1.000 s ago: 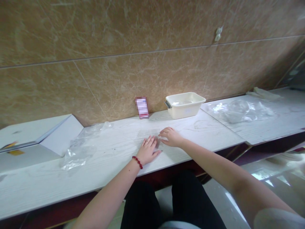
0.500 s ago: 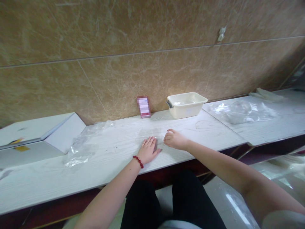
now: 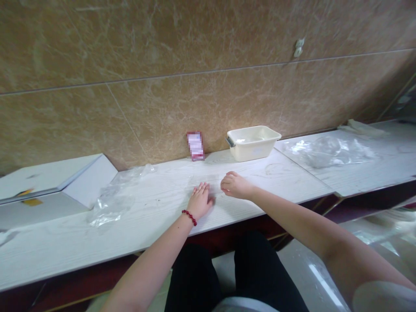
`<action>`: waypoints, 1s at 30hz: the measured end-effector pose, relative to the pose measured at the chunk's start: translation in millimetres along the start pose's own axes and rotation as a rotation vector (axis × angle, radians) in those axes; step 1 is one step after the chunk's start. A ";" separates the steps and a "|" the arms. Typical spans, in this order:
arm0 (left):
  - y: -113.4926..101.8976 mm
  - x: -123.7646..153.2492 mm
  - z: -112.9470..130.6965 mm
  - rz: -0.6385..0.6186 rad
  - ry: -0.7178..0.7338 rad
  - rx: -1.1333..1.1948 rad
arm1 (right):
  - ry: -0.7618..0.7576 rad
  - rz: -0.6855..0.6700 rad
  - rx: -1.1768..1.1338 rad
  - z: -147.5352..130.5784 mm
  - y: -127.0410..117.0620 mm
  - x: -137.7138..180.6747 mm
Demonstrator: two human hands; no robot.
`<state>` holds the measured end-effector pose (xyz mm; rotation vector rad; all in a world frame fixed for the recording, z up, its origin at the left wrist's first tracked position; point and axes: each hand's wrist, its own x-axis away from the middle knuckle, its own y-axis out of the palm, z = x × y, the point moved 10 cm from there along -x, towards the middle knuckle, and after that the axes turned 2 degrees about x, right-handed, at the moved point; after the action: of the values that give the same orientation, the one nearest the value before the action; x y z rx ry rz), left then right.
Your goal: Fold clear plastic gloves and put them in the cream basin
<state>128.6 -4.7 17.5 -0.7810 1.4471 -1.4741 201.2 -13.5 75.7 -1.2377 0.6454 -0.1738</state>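
My left hand (image 3: 199, 201), with a red bead bracelet (image 3: 190, 217) at its wrist, rests flat with fingers stretched on a small clear plastic bag (image 3: 212, 181). The bag lies on the white wood-grain table (image 3: 156, 225) and is hard to see because it is so transparent. At its right edge, my right hand (image 3: 236, 185) has curled fingers pinched together over the bag's side; the fingertips are partly hidden.
Against the wall stands a cream plastic bin (image 3: 253, 147) with a grey handle, beside a blurred red-and-white card (image 3: 195, 146). Crumpled clear plastic (image 3: 112, 203) lies by a white box (image 3: 87, 184) at left. More clear plastic (image 3: 328, 151) lies at right, near a pale cloth-like item (image 3: 362, 129).
My left hand has slid slightly left and up, its thumb drawn nearer the fingers. My right hand has moved a little left and up.
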 end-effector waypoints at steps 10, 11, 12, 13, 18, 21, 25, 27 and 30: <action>4.0 -11.1 -8.0 -0.077 -0.016 -0.040 | -0.006 0.027 -0.011 -0.4 -6.7 -3.1; 5.0 -11.8 -8.5 -0.091 -0.017 -0.036 | -0.008 0.028 -0.012 -0.3 -6.6 -3.3; 6.0 -12.6 -9.0 -0.105 -0.018 -0.030 | -0.010 0.028 -0.012 0.0 -6.5 -3.6; 6.9 -13.3 -9.4 -0.118 -0.018 -0.022 | -0.008 0.028 -0.013 0.7 -6.3 -3.9; 7.2 -17.7 -8.8 -0.164 -0.002 0.010 | 0.022 0.050 -0.065 5.7 -9.6 -4.3; 3.5 -22.1 -7.2 -0.197 0.023 0.038 | 0.050 0.089 -0.154 8.9 -15.8 -2.8; -9.6 -29.8 -5.8 -0.266 0.062 0.087 | 0.141 0.190 -0.294 21.0 -28.1 0.9; -18.0 -32.4 -4.1 -0.325 0.086 0.139 | 0.195 0.230 -0.352 28.9 -32.4 3.1; -29.3 -32.2 -3.4 -0.443 0.083 0.316 | 0.286 0.265 -0.441 41.7 -34.6 6.7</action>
<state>133.3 23.3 50.8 -0.8830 1.0980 -2.0322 236.8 5.8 112.3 -1.5467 1.1317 0.0174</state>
